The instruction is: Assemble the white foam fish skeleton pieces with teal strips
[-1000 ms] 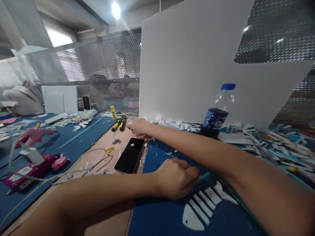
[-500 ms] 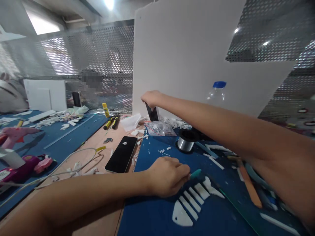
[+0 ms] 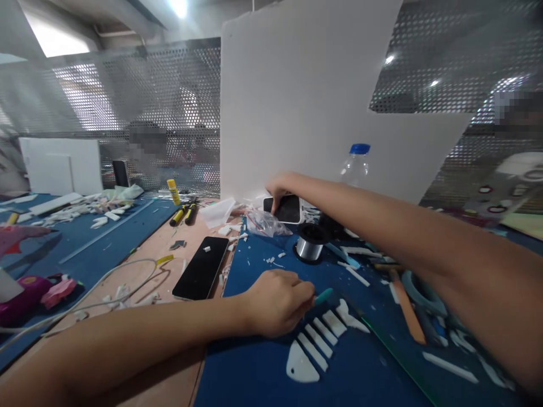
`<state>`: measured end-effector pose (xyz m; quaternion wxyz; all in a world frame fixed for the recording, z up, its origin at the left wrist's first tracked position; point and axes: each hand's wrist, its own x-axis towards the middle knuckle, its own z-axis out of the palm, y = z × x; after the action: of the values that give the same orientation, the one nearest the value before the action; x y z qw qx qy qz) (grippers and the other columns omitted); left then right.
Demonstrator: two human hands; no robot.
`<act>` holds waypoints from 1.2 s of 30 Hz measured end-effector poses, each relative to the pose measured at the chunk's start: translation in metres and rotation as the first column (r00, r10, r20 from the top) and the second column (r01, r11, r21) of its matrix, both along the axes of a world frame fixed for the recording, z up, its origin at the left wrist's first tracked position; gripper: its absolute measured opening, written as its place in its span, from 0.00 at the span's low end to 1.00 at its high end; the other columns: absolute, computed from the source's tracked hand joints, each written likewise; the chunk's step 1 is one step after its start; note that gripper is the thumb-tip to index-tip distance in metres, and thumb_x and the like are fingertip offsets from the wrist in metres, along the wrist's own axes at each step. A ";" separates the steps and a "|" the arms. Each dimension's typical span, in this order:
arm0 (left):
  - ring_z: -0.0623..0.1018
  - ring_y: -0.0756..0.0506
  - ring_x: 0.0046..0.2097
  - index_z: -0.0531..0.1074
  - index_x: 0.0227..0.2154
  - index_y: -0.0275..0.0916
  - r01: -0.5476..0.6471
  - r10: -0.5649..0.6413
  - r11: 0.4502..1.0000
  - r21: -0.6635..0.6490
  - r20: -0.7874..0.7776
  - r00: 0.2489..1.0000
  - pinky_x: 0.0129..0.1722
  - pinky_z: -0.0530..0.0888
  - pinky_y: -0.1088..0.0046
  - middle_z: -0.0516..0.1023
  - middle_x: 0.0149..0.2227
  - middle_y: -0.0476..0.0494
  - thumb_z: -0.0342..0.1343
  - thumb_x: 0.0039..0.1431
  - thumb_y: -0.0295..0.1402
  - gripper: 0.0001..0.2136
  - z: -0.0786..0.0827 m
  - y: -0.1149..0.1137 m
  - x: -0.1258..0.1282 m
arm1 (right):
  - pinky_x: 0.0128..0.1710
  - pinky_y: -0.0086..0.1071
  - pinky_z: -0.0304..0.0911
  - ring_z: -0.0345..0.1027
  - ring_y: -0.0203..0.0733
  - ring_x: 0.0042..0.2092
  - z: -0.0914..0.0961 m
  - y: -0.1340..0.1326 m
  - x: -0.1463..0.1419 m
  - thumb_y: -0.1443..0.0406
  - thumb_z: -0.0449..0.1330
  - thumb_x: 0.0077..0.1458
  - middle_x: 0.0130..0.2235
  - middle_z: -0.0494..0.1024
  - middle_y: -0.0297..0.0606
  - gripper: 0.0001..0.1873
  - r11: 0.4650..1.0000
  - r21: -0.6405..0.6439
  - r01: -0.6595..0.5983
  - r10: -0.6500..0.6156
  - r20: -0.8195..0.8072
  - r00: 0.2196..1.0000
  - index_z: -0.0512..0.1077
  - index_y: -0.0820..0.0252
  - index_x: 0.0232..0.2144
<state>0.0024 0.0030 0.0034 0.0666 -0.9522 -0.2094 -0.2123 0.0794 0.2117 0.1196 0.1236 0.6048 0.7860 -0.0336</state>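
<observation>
My left hand (image 3: 282, 305) is closed around a slim teal tool (image 3: 323, 297); only its rounded end shows past the fingers. Just beyond that end, white fish-skeleton pieces (image 3: 316, 345) lie on the blue mat (image 3: 250, 373): a head with an eye hole, several rib strips and a forked tail. At the back, my right hand (image 3: 280, 189) grips a phone (image 3: 291, 209) by its left part, one digit across the dark screen. The phone has a pale edge and stands sideways, leaning back, behind a clear plastic bag (image 3: 266, 222).
A second phone (image 3: 202, 268) lies on the wooden tabletop. A wire spool (image 3: 309, 243) and a bottle (image 3: 356, 167) stand near my right forearm. Yellow-handled pliers (image 3: 184, 215), a glue stick (image 3: 173, 192), a white cable (image 3: 127, 268) and an orange-handled tool (image 3: 407, 308) lie around.
The phone at the back has turned from upright to sideways, and my right hand has come lower with it. My left hand keeps its hold. The view has shifted slightly right.
</observation>
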 end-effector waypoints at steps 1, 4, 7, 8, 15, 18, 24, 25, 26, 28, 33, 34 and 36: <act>0.67 0.50 0.26 0.60 0.28 0.37 0.002 -0.002 1.000 0.001 0.000 1.000 0.25 0.62 0.72 0.70 0.24 0.47 0.36 0.63 0.29 0.11 0.000 0.000 0.000 | 0.42 0.42 0.66 0.68 0.44 0.45 -0.003 -0.001 0.003 0.61 0.55 0.59 0.47 0.70 0.42 0.16 1.000 -0.010 0.002 -0.003 -0.028 1.000 0.66 0.63 0.48; 0.68 0.49 0.26 0.60 0.27 0.37 0.006 -0.006 1.000 -0.003 -0.002 1.000 0.26 0.62 0.72 0.70 0.24 0.46 0.36 0.63 0.29 0.11 0.000 0.000 0.000 | 0.43 0.43 0.66 0.67 0.44 0.45 -0.015 -0.006 0.009 0.61 0.55 0.59 0.49 0.69 0.43 0.16 1.000 -0.030 0.001 -0.003 -0.094 0.996 0.66 0.62 0.48; 0.68 0.49 0.26 0.61 0.27 0.37 0.007 -0.007 1.000 -0.003 0.006 1.000 0.26 0.62 0.72 0.70 0.24 0.46 0.35 0.63 0.30 0.12 0.000 0.000 -0.001 | 0.43 0.43 0.66 0.67 0.44 0.45 -0.024 -0.008 0.014 0.62 0.55 0.59 0.49 0.69 0.43 0.16 0.997 -0.076 0.013 -0.022 -0.126 0.992 0.66 0.62 0.48; 0.67 0.49 0.26 0.61 0.28 0.37 0.011 -0.011 1.000 -0.003 0.013 1.000 0.26 0.62 0.72 0.70 0.24 0.46 0.35 0.63 0.30 0.12 0.000 0.000 -0.001 | 0.43 0.43 0.66 0.67 0.44 0.45 -0.026 -0.008 0.016 0.62 0.55 0.59 0.48 0.69 0.43 0.16 0.995 -0.096 0.021 -0.033 -0.131 0.991 0.66 0.62 0.48; 0.68 0.50 0.26 0.60 0.28 0.37 0.011 -0.011 1.000 -0.019 0.009 1.000 0.26 0.61 0.74 0.70 0.24 0.46 0.37 0.63 0.30 0.10 0.000 -0.001 -0.001 | 0.43 0.42 0.66 0.67 0.45 0.45 -0.030 -0.007 0.025 0.61 0.55 0.59 0.48 0.69 0.42 0.17 0.992 -0.120 0.044 -0.071 -0.237 0.969 0.66 0.63 0.48; 0.68 0.50 0.27 0.60 0.28 0.37 0.016 -0.015 1.000 -0.027 0.018 1.000 0.26 0.62 0.74 0.70 0.25 0.46 0.38 0.62 0.29 0.10 0.001 -0.001 -0.001 | 0.43 0.43 0.66 0.67 0.47 0.46 -0.034 -0.010 0.027 0.60 0.55 0.58 0.48 0.69 0.40 0.17 0.993 -0.116 0.028 -0.064 -0.325 0.944 0.67 0.64 0.47; 0.69 0.49 0.27 0.61 0.29 0.37 0.011 -0.011 0.999 -0.037 -0.015 1.000 0.26 0.63 0.72 0.71 0.25 0.46 0.37 0.63 0.29 0.10 0.001 -0.001 -0.001 | 0.42 0.42 0.66 0.67 0.44 0.45 -0.029 -0.015 0.040 0.61 0.55 0.59 0.48 0.69 0.42 0.17 0.986 -0.164 0.017 -0.095 -0.483 0.870 0.66 0.63 0.48; 0.68 0.49 0.27 0.61 0.29 0.37 0.011 -0.011 0.999 -0.038 -0.018 1.000 0.26 0.63 0.72 0.71 0.25 0.46 0.37 0.63 0.29 0.10 0.000 -0.001 -0.001 | 0.42 0.42 0.66 0.67 0.44 0.45 -0.026 -0.015 0.042 0.61 0.55 0.59 0.48 0.69 0.43 0.17 0.988 -0.153 0.027 -0.103 -0.515 0.851 0.66 0.63 0.48; 0.68 0.49 0.27 0.61 0.29 0.37 0.011 -0.012 0.999 -0.037 -0.017 1.000 0.26 0.63 0.72 0.71 0.25 0.46 0.36 0.63 0.29 0.10 0.000 -0.002 -0.001 | 0.42 0.42 0.66 0.68 0.43 0.44 -0.023 -0.014 0.045 0.61 0.55 0.59 0.48 0.69 0.43 0.17 0.990 -0.134 0.042 -0.109 -0.550 0.828 0.66 0.63 0.48; 0.68 0.49 0.27 0.61 0.29 0.37 0.007 -0.008 0.999 -0.034 -0.013 1.000 0.26 0.63 0.73 0.71 0.25 0.46 0.36 0.63 0.29 0.10 0.000 -0.002 -0.001 | 0.42 0.42 0.66 0.68 0.43 0.44 -0.017 -0.011 0.049 0.61 0.55 0.59 0.48 0.69 0.43 0.17 0.994 -0.068 0.087 -0.111 -0.626 0.772 0.65 0.63 0.48; 0.69 0.49 0.27 0.61 0.29 0.37 0.001 -0.002 0.999 -0.041 -0.013 1.000 0.27 0.63 0.73 0.71 0.25 0.45 0.36 0.63 0.30 0.11 -0.001 -0.002 -0.001 | 0.43 0.43 0.66 0.67 0.44 0.45 -0.017 0.001 0.048 0.61 0.55 0.59 0.49 0.69 0.43 0.17 0.954 0.119 0.275 -0.080 -0.783 0.616 0.65 0.63 0.49; 0.69 0.49 0.27 0.61 0.29 0.36 -0.001 0.001 0.999 -0.043 -0.011 1.000 0.27 0.64 0.73 0.71 0.25 0.45 0.36 0.63 0.30 0.11 -0.002 -0.002 -0.002 | 0.43 0.43 0.66 0.67 0.44 0.45 -0.020 0.003 0.048 0.61 0.55 0.59 0.49 0.69 0.43 0.17 0.940 0.141 0.311 -0.075 -0.802 0.592 0.65 0.63 0.49; 0.69 0.50 0.27 0.62 0.29 0.36 -0.006 0.005 0.999 -0.043 -0.008 1.000 0.26 0.64 0.74 0.71 0.25 0.45 0.36 0.63 0.30 0.11 -0.002 -0.002 -0.002 | 0.43 0.43 0.66 0.67 0.45 0.45 -0.030 0.005 0.046 0.61 0.55 0.59 0.49 0.69 0.42 0.17 0.912 0.175 0.372 -0.067 -0.830 0.553 0.65 0.63 0.49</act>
<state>0.0008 0.0014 0.0014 0.0476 -0.9537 -0.2162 -0.2036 0.1257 0.2171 0.0896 -0.3566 0.6285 0.6651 -0.1883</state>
